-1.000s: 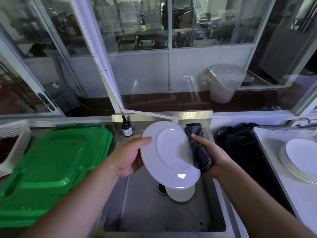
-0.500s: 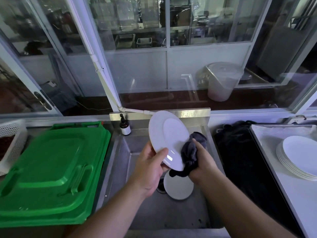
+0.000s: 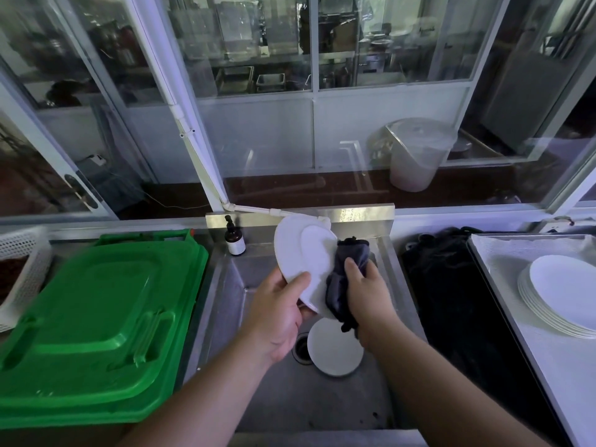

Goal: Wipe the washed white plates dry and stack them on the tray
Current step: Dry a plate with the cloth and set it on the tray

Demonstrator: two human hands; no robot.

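Note:
Over the steel sink [image 3: 267, 398] my left hand [image 3: 277, 311] grips the lower edge of a white plate [image 3: 303, 253], which stands nearly on edge. My right hand [image 3: 364, 291] holds a dark grey cloth [image 3: 346, 269] wrapped over the plate's right rim. A second white plate [image 3: 335, 346] lies flat in the sink basin beside the drain. At the far right a stack of several white plates [image 3: 561, 295] rests on the lined tray [image 3: 503, 262].
A green plastic lid [image 3: 93, 321] covers the counter left of the sink. A small brown pump bottle [image 3: 234, 238] stands at the sink's back left corner. A white mesh basket [image 3: 22, 269] sits at far left, and black cloth [image 3: 451, 285] lies between sink and tray.
The plate has turned from facing me to nearly edge-on. My right hand and the cloth slid along its right rim, and my left hand shifted to the lower edge.

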